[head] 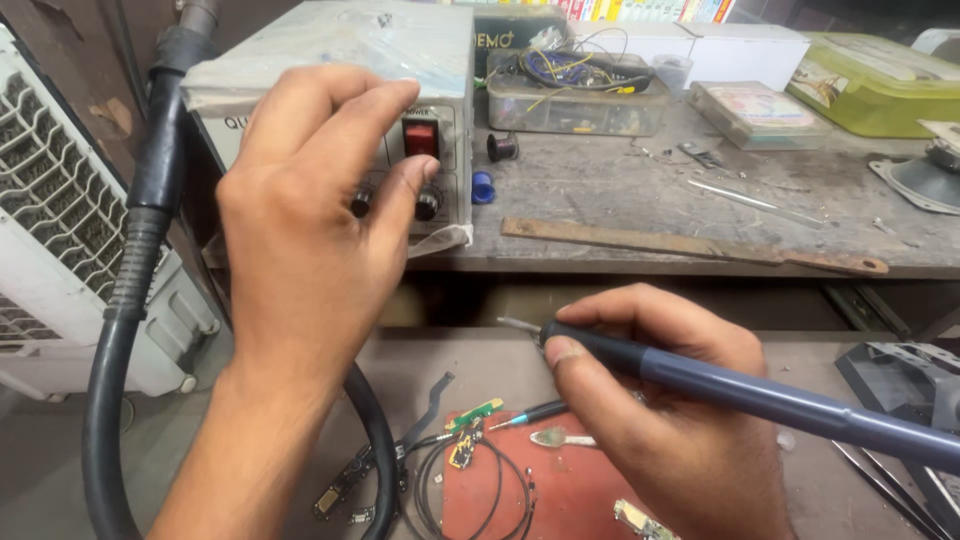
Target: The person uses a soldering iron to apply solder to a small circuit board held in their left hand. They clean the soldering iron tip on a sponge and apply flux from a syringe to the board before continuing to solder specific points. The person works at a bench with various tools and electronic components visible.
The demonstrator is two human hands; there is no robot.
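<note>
A thick black hose (125, 300) runs down the left of the frame, and a rusty flat bar (690, 245) lies across the grey bench (600, 190) at centre right. My left hand (300, 220) pinches a black knob (427, 204) on the grey station box (340, 60), upper middle. My right hand (650, 400) grips the blue soldering iron (760, 395), lower right, above the red mat (560, 490) with small circuit parts.

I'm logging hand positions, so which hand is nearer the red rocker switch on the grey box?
Left. The left hand is at the grey box's front, fingers on the black knobs just below the red rocker switch. The right hand is lower, holding a blue-grey soldering iron.
</note>
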